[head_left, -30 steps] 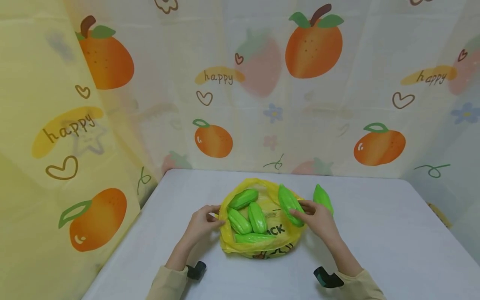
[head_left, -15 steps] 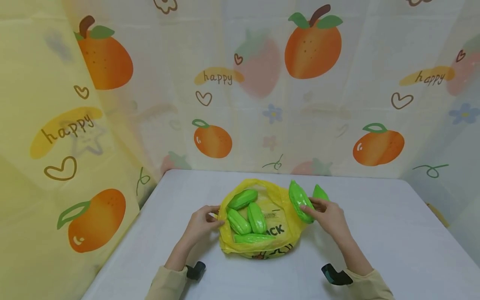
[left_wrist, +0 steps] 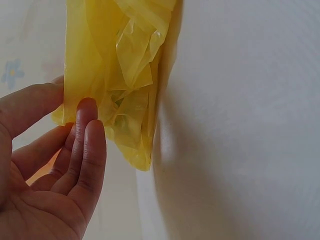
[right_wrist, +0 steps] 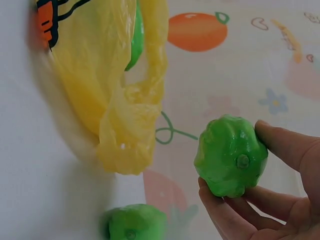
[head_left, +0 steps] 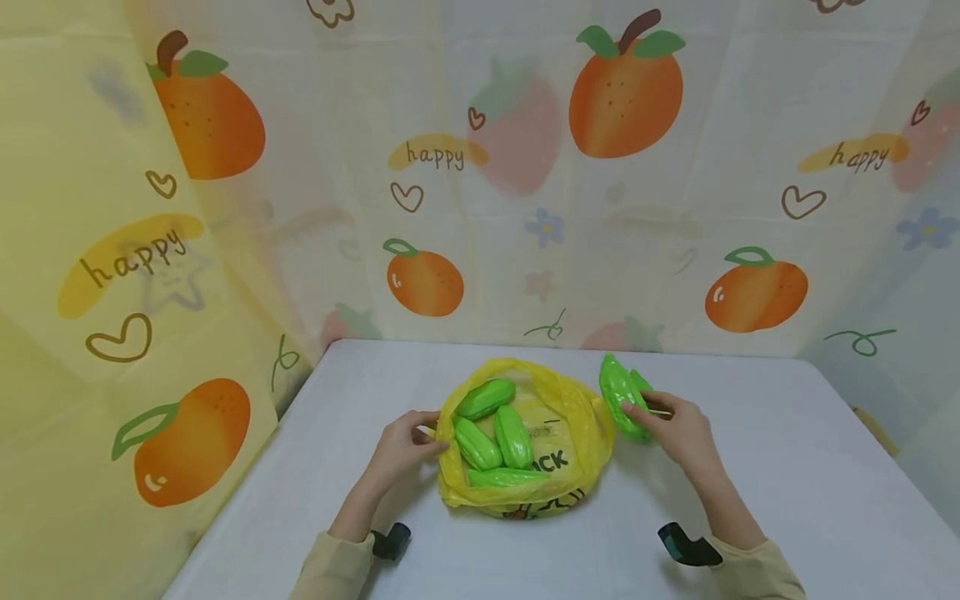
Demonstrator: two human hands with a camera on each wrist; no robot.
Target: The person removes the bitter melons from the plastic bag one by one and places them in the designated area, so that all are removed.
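Yellow bag: the yellow bag (head_left: 596, 429) stands on the white bench (head_left: 787, 467) with its mouth spread wide; four green gourds (head_left: 513, 436) lie inside it.
Left grip: at the bag's left side, the left grip (head_left: 405, 446) pinches the rim between thumb and fingers.
Right grip: to the right of the bag, the right grip (head_left: 682, 429) holds one gourd, thumb on one side and fingers on the other.
Held gourd: the held gourd (head_left: 621, 396) is just beside the bag's right rim, outside it; whether its lower end meets the bench is hard to tell from overhead.
Spare gourd: another gourd (right_wrist: 136, 222) is also right of the bag, partly hidden behind the held one in the head view.
Gourd handling: glossy, ridged skin suggests something firm, light and a little slippery; best taken across the thick middle, fingertips in the grooves.
Bag handling: thin, limp film, likely to sag or tear if tugged; a gentle pinch on the rim suits it.
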